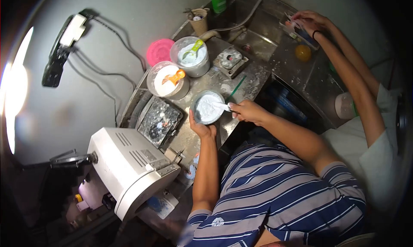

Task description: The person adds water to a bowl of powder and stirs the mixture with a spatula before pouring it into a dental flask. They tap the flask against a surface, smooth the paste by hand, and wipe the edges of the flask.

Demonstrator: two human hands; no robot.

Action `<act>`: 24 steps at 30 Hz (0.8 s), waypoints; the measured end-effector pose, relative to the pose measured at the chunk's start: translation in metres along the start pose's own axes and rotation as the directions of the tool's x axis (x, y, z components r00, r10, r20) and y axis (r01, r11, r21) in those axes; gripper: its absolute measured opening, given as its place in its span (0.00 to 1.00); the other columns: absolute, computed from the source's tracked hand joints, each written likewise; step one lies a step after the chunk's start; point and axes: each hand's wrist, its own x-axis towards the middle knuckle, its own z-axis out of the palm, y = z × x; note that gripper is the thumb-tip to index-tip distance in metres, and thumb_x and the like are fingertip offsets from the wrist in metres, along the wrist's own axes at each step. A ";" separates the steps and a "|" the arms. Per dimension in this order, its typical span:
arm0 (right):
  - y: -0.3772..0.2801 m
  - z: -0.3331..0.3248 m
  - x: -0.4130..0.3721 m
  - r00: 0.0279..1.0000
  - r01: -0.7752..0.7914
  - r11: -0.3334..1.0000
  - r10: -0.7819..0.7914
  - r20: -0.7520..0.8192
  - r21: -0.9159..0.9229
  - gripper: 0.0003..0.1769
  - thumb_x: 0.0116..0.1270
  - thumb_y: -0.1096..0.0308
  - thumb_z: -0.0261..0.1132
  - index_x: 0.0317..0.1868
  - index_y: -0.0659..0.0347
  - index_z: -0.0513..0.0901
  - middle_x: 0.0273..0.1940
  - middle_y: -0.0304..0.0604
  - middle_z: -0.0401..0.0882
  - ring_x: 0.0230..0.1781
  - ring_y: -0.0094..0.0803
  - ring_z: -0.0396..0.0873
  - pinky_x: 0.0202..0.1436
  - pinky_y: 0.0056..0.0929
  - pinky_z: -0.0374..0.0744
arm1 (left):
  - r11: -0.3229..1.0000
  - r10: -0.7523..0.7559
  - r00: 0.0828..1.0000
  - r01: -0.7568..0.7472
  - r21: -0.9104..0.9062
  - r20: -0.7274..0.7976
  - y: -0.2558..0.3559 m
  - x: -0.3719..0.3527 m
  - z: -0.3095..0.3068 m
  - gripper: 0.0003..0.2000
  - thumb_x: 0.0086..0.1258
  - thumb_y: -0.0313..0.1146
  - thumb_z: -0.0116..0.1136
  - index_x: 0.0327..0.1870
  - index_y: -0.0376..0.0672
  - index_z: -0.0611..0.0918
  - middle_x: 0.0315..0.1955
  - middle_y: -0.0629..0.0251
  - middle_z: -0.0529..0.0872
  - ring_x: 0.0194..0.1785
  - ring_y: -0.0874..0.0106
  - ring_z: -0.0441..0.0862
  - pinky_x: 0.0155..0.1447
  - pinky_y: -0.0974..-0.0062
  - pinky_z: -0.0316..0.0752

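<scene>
A round bowl holds a white, wet-looking mix. My left hand is wrapped round the near left side of the bowl. In my right hand is a white-coated spatula, its far end in the mix. A green stick lies just beyond the bowl on the worktop. Behind the bowl stand a tub of white powder with an orange scoop and a tub of pale powder with a green scoop.
A co-worker's hands are by the sink at the upper right. A stained metal device and a white machine stand at the left. A pink lid, a beige cup and a square block lie farther back.
</scene>
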 end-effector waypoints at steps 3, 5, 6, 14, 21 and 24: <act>0.005 -0.017 0.002 0.818 -0.548 0.775 0.416 0.398 0.316 0.27 0.73 0.46 0.59 0.29 0.64 0.79 0.14 0.32 0.63 0.12 0.18 0.55 0.15 0.23 0.54 | 1.000 -0.005 0.992 0.007 -0.011 0.129 0.000 -0.009 0.006 0.27 0.75 0.52 0.42 0.61 0.38 0.76 0.57 0.57 0.82 0.60 0.56 0.79 0.66 0.54 0.73; 0.028 -0.044 -0.008 0.805 -0.527 0.776 0.326 0.495 0.346 0.27 0.75 0.48 0.58 0.28 0.66 0.78 0.16 0.32 0.62 0.13 0.16 0.55 0.14 0.20 0.51 | 1.000 -0.010 0.993 0.008 0.012 0.118 0.005 -0.015 0.007 0.27 0.75 0.52 0.41 0.63 0.38 0.75 0.59 0.55 0.80 0.62 0.55 0.77 0.67 0.52 0.71; 0.041 -0.064 -0.012 0.810 -0.519 0.766 0.301 0.503 0.378 0.27 0.75 0.49 0.58 0.28 0.66 0.78 0.17 0.33 0.64 0.14 0.16 0.56 0.14 0.20 0.51 | 0.999 0.001 0.994 -0.005 0.032 0.107 0.008 -0.017 0.005 0.27 0.75 0.53 0.42 0.64 0.40 0.75 0.60 0.57 0.79 0.63 0.55 0.76 0.68 0.52 0.70; 0.206 -0.220 0.011 0.598 -0.318 0.768 0.617 -0.511 0.555 0.26 0.70 0.43 0.60 0.31 0.61 0.81 0.22 0.38 0.75 0.15 0.24 0.68 0.17 0.27 0.64 | 0.990 -0.087 0.994 0.080 0.117 0.065 0.011 -0.006 -0.011 0.33 0.68 0.61 0.48 0.68 0.50 0.72 0.63 0.61 0.77 0.65 0.54 0.74 0.60 0.38 0.71; 0.159 -0.248 0.004 0.472 -0.714 0.683 0.310 -0.825 -0.151 0.21 0.66 0.53 0.63 0.44 0.65 0.85 0.46 0.58 0.84 0.54 0.52 0.81 0.57 0.45 0.79 | 0.983 -0.146 0.988 0.151 0.106 -0.055 0.018 -0.020 0.017 0.35 0.66 0.65 0.49 0.70 0.55 0.70 0.66 0.63 0.74 0.67 0.54 0.71 0.57 0.32 0.66; 0.146 -0.284 -0.002 0.389 -0.694 0.710 0.237 -0.890 -0.115 0.20 0.65 0.55 0.64 0.42 0.66 0.84 0.45 0.56 0.85 0.50 0.50 0.83 0.54 0.44 0.81 | 0.983 -0.114 0.990 0.125 0.133 -0.088 0.020 -0.022 0.014 0.36 0.65 0.65 0.50 0.70 0.55 0.69 0.66 0.62 0.73 0.67 0.53 0.71 0.58 0.32 0.65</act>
